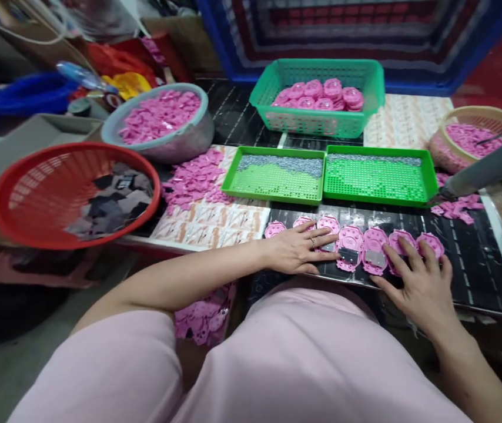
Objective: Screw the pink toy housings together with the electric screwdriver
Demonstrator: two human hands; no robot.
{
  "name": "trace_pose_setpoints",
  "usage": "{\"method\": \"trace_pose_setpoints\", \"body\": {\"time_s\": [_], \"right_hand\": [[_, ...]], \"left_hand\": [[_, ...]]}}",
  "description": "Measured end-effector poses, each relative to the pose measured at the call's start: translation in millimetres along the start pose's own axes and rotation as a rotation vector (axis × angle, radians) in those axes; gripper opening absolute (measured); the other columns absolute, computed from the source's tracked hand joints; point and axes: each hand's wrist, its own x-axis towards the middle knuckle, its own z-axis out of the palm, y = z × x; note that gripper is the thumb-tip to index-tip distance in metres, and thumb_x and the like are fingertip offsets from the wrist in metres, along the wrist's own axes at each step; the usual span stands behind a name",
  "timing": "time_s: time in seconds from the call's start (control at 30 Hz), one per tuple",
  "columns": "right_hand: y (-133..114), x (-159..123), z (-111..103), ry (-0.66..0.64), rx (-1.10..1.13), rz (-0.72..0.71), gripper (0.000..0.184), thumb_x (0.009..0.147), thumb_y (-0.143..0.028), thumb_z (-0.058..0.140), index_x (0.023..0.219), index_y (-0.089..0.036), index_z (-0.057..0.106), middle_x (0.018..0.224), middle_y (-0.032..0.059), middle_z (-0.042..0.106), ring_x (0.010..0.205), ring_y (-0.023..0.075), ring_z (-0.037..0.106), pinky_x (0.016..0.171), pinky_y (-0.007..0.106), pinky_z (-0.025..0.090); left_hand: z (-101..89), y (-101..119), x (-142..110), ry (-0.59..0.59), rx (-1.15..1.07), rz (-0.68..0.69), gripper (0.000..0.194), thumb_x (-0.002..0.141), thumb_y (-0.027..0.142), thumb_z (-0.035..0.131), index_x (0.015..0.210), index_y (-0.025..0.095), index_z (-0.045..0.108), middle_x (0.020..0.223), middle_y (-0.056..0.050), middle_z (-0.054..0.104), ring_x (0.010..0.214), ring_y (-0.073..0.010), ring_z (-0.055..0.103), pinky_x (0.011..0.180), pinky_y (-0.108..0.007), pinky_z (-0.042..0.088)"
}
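A row of several pink plastic casings (350,239) lies on the black work surface in front of me. A dark rectangular piece (348,256) sits at the lower part of one casing, and a grey rectangular piece (375,259) on the one beside it. My left hand (295,249), with a ring on one finger, lies flat over the left end of the row, fingers spread and partly covering the casings there. Over the right end rests my right hand (427,288), its fingers apart and touching the casings beneath.
Two green trays (273,198) with small metal bits stand behind the row. Farther back is a green basket (317,124) of pink parts. To the left are a red basket (43,232) and a grey-blue bowl (180,144). A grey tool (489,164) juts in from the right.
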Motion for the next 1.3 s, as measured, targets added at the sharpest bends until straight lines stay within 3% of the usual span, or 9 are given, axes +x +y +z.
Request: {"method": "trace_pose_setpoints", "body": {"time_s": [0.2, 0.37, 0.5, 0.57, 0.67, 0.73, 0.8, 0.97, 1.3], "right_hand": [[-47, 26, 2, -0.008, 0.010, -0.040, 0.054, 0.088, -0.055, 0.049, 0.131, -0.023, 0.054, 0.139, 0.0137, 0.051, 0.130, 0.0407, 0.042, 0.100, 0.064, 0.033], [-42, 46, -22, -0.004, 0.043, -0.092, 0.062, 0.086, -0.064, 0.046, 0.131, -0.022, 0.052, 0.138, 0.0147, 0.053, 0.118, 0.0374, 0.054, 0.096, 0.062, 0.040], [-39, 91, -35, 0.117, 0.148, -0.213, 0.047, 0.086, -0.049, 0.057, 0.123, -0.021, 0.058, 0.126, 0.0101, 0.062, 0.112, 0.0285, 0.059, 0.099, 0.046, 0.045], [-45, 120, -29, 0.104, 0.170, -0.295, 0.040, 0.088, -0.043, 0.057, 0.120, -0.020, 0.060, 0.121, 0.0084, 0.064, 0.109, 0.0264, 0.058, 0.094, 0.042, 0.048], [-57, 159, -13, 0.059, 0.131, -0.342, 0.039, 0.091, -0.041, 0.052, 0.118, -0.015, 0.062, 0.115, 0.0129, 0.065, 0.104, 0.0281, 0.057, 0.086, 0.041, 0.049], [-64, 175, -5, 0.040, 0.109, -0.338, 0.041, 0.091, -0.041, 0.051, 0.119, -0.014, 0.061, 0.110, 0.0150, 0.065, 0.099, 0.0284, 0.056, 0.077, 0.040, 0.049], [-69, 185, 0, 0.025, 0.101, -0.343, 0.039, 0.090, -0.043, 0.053, 0.119, -0.018, 0.061, 0.106, 0.0137, 0.065, 0.094, 0.0270, 0.056, 0.070, 0.037, 0.048], [-70, 194, 6, -0.048, 0.117, -0.337, 0.026, 0.090, -0.044, 0.053, 0.101, -0.025, 0.067, 0.111, 0.0086, 0.062, 0.096, 0.0212, 0.057, 0.065, 0.029, 0.045], [-39, 191, 8, -0.058, 0.126, -0.206, 0.029, 0.092, -0.045, 0.051, 0.096, -0.024, 0.070, 0.114, 0.0060, 0.062, 0.080, 0.0143, 0.062, 0.055, 0.025, 0.042]], "left_hand": [[-6.3, -18, -52, 0.069, -0.050, -0.003, 0.050, 0.094, 0.044, 0.048, 0.141, 0.027, 0.045, 0.150, -0.011, 0.040, 0.140, -0.0264, 0.037, 0.115, -0.049, 0.027], [-8.6, -20, -62, 0.120, -0.076, 0.016, 0.061, 0.090, 0.056, 0.049, 0.141, 0.023, 0.045, 0.146, -0.015, 0.044, 0.135, -0.0268, 0.044, 0.113, -0.048, 0.033], [-11.7, -20, -73, 0.215, -0.015, -0.013, 0.053, 0.093, 0.053, 0.047, 0.132, 0.020, 0.054, 0.142, -0.014, 0.049, 0.134, -0.0259, 0.046, 0.114, -0.048, 0.031], [-13.3, -27, -85, 0.273, 0.056, -0.112, 0.042, 0.095, 0.042, 0.048, 0.130, 0.020, 0.055, 0.142, -0.013, 0.050, 0.134, -0.0252, 0.045, 0.113, -0.049, 0.032], [-14.5, -47, -104, 0.374, 0.150, -0.403, 0.039, 0.095, 0.028, 0.050, 0.132, 0.018, 0.052, 0.143, -0.013, 0.048, 0.137, -0.0257, 0.041, 0.112, -0.051, 0.032], [-13.3, -64, -113, 0.412, 0.172, -0.578, 0.039, 0.094, 0.027, 0.050, 0.132, 0.017, 0.052, 0.143, -0.013, 0.049, 0.138, -0.0264, 0.039, 0.112, -0.052, 0.033], [-10.5, -80, -116, 0.431, 0.162, -0.640, 0.034, 0.094, 0.030, 0.051, 0.125, 0.019, 0.059, 0.139, -0.011, 0.053, 0.137, -0.0271, 0.041, 0.111, -0.054, 0.034], [-2.9, -106, -110, 0.505, 0.127, -0.567, 0.024, 0.093, 0.028, 0.049, 0.101, 0.025, 0.072, 0.123, -0.005, 0.066, 0.126, -0.0267, 0.054, 0.105, -0.056, 0.041], [-4.0, -124, -81, 0.533, 0.126, -0.437, 0.019, 0.092, 0.025, 0.055, 0.099, 0.026, 0.071, 0.115, -0.001, 0.070, 0.124, -0.0273, 0.055, 0.103, -0.054, 0.043]]}}
